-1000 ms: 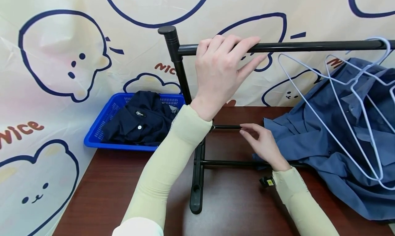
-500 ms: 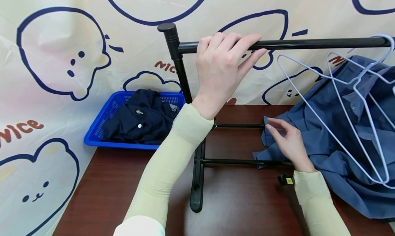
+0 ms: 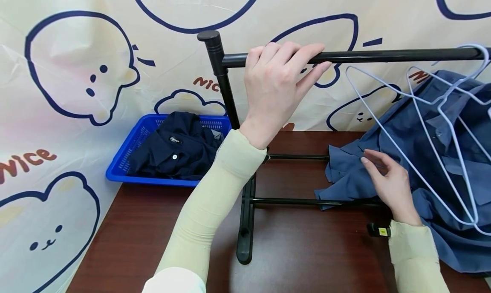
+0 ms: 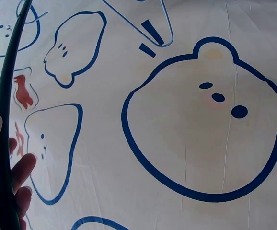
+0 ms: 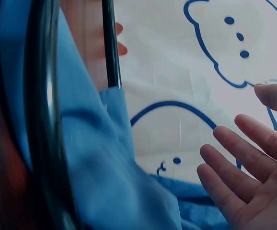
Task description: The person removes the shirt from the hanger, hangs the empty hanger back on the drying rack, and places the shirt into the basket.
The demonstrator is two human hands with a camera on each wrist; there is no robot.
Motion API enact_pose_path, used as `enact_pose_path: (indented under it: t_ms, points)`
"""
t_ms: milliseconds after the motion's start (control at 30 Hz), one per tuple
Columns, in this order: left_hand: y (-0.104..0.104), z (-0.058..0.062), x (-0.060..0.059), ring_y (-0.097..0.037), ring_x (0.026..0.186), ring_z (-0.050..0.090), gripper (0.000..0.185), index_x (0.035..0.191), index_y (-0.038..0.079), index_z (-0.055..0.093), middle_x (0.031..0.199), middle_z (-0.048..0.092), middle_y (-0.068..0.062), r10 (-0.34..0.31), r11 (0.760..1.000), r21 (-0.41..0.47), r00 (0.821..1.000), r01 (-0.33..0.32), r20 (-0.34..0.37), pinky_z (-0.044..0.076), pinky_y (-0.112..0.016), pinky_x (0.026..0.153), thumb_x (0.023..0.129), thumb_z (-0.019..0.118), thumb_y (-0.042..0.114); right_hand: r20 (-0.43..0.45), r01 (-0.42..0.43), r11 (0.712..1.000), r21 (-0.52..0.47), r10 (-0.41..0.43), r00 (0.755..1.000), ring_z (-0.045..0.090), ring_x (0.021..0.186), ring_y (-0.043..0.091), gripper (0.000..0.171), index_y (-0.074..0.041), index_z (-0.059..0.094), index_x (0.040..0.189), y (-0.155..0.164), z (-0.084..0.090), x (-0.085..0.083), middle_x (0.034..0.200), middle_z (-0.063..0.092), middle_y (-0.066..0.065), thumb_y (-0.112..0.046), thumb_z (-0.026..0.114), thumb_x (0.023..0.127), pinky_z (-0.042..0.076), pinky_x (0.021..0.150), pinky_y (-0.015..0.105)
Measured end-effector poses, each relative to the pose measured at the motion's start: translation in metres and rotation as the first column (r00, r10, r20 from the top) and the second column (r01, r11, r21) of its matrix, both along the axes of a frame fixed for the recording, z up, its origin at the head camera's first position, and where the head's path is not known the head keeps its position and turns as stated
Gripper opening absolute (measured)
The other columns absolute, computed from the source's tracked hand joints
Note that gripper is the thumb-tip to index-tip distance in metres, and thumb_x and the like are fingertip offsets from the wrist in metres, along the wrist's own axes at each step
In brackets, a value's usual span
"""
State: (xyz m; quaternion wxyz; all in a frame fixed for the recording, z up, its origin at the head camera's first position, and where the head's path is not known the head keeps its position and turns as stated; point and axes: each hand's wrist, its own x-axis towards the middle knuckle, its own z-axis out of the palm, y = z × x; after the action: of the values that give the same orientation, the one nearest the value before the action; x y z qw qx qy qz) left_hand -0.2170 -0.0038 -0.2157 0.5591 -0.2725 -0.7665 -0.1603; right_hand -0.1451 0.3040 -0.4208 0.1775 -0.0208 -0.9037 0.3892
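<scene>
A black clothes rack stands on the brown table (image 3: 145, 233). My left hand (image 3: 276, 84) holds its top rail (image 3: 383, 55) near the left post, fingers draped over the bar; the left wrist view shows the rail (image 4: 4, 143) passing between thumb and fingers (image 4: 18, 172). My right hand (image 3: 387, 180) hovers open over the edge of a crumpled blue shirt (image 3: 422, 156) lying at the rack's right; whether it touches the cloth I cannot tell. The right wrist view shows its fingers (image 5: 244, 177) spread beside the blue shirt (image 5: 105, 167). Pale blue wire hangers (image 3: 387, 131) hang from the rail above the shirt.
A blue basket (image 3: 126, 152) holding a navy shirt (image 3: 172, 150) sits at the table's back left. The rack's black foot (image 3: 245, 225) and its lower crossbars (image 3: 291, 201) lie between my arms. A cartoon-printed curtain (image 3: 76, 71) closes off the back and left.
My right hand has moved right, from the rack's lower crossbar to the blue shirt's edge. The left hand stays on the rail.
</scene>
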Motion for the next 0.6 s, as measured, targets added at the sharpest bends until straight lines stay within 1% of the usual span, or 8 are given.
enact_pose_path:
  t_ms: [133, 200, 267, 333, 367, 467, 533, 600]
  points:
    - [0.000, -0.001, 0.000, -0.016, 0.099, 0.063, 0.043, 0.117, 0.025, 0.079, 0.104, 0.074, 0.008, 0.005, 1.000, 0.006, 1.000, -0.005, 0.003, 0.039, -0.033, 0.090, 0.103, 0.051, 0.055, 0.052, 0.079, 0.997, 0.010, -0.079, 0.996, 0.059, 0.119, 0.017, 0.050, -0.017, 0.062, 0.142, 0.011, 0.003, 0.006, 0.137, 0.063, 0.007, -0.047, 0.059, 0.102, 0.039, 0.085, 0.012]
    - [0.000, -0.001, -0.001, -0.016, 0.099, 0.063, 0.043, 0.117, 0.025, 0.079, 0.103, 0.074, 0.008, 0.005, 1.000, 0.011, 1.000, -0.005, 0.001, 0.039, -0.033, 0.090, 0.103, 0.051, 0.055, 0.073, 0.100, 0.995, 0.016, -0.101, 0.992, 0.057, 0.117, 0.007, 0.052, -0.017, 0.061, 0.143, 0.018, 0.005, 0.008, 0.138, 0.063, 0.009, -0.048, 0.057, 0.102, 0.038, 0.084, 0.011]
    - [0.000, -0.001, -0.001, -0.016, 0.099, 0.064, 0.042, 0.117, 0.025, 0.079, 0.103, 0.074, 0.008, 0.003, 1.000, 0.014, 1.000, -0.003, -0.002, 0.039, -0.033, 0.090, 0.103, 0.052, 0.054, 0.067, 0.122, 0.993, 0.011, -0.122, 0.990, 0.055, 0.112, -0.002, 0.051, -0.016, 0.061, 0.143, 0.024, 0.005, 0.010, 0.137, 0.063, 0.011, -0.046, 0.057, 0.102, 0.037, 0.084, 0.010]
    - [0.000, -0.001, -0.001, -0.016, 0.098, 0.064, 0.041, 0.116, 0.025, 0.079, 0.103, 0.074, 0.008, 0.001, 1.000, 0.016, 1.000, -0.001, -0.005, 0.039, -0.033, 0.090, 0.103, 0.053, 0.054, 0.046, 0.138, 0.990, -0.010, -0.138, 0.989, 0.055, 0.109, -0.006, 0.048, -0.014, 0.061, 0.142, 0.030, 0.004, 0.012, 0.135, 0.064, 0.010, -0.042, 0.059, 0.103, 0.037, 0.083, 0.009]
    - [0.000, -0.001, -0.001, -0.016, 0.098, 0.064, 0.041, 0.116, 0.025, 0.079, 0.103, 0.074, 0.008, 0.000, 1.000, 0.017, 1.000, 0.000, -0.007, 0.039, -0.033, 0.090, 0.103, 0.053, 0.053, 0.026, 0.147, 0.989, -0.031, -0.146, 0.989, 0.053, 0.105, -0.011, 0.046, -0.013, 0.063, 0.141, 0.033, 0.004, 0.013, 0.133, 0.066, 0.007, -0.038, 0.060, 0.103, 0.038, 0.083, 0.008]
    - [0.001, 0.000, -0.001, -0.016, 0.098, 0.064, 0.040, 0.116, 0.025, 0.079, 0.103, 0.074, 0.008, -0.001, 1.000, 0.016, 1.000, 0.001, -0.007, 0.039, -0.033, 0.090, 0.103, 0.053, 0.053, 0.024, 0.218, 0.971, -0.095, -0.216, 0.976, 0.053, 0.101, -0.014, 0.043, -0.015, 0.065, 0.139, 0.040, 0.004, 0.017, 0.128, 0.068, -0.006, -0.035, 0.064, 0.101, 0.038, 0.083, 0.006]
    - [0.001, -0.001, -0.001, -0.016, 0.099, 0.064, 0.041, 0.116, 0.025, 0.079, 0.104, 0.074, 0.008, -0.001, 1.000, 0.014, 1.000, 0.001, -0.005, 0.039, -0.033, 0.090, 0.103, 0.053, 0.053, 0.054, 0.274, 0.955, -0.115, -0.269, 0.961, 0.054, 0.100, -0.014, 0.044, -0.018, 0.064, 0.140, 0.044, 0.004, 0.020, 0.127, 0.067, -0.013, -0.037, 0.066, 0.100, 0.037, 0.083, 0.007]
    - [0.001, -0.001, -0.001, -0.016, 0.099, 0.064, 0.041, 0.116, 0.025, 0.079, 0.104, 0.074, 0.008, 0.000, 1.000, 0.012, 1.000, 0.000, 0.002, 0.039, -0.033, 0.090, 0.103, 0.052, 0.053, 0.117, 0.335, 0.933, -0.129, -0.321, 0.940, 0.052, 0.105, -0.013, 0.046, -0.025, 0.063, 0.142, 0.048, 0.005, 0.022, 0.130, 0.064, -0.018, -0.042, 0.065, 0.099, 0.036, 0.085, 0.008]
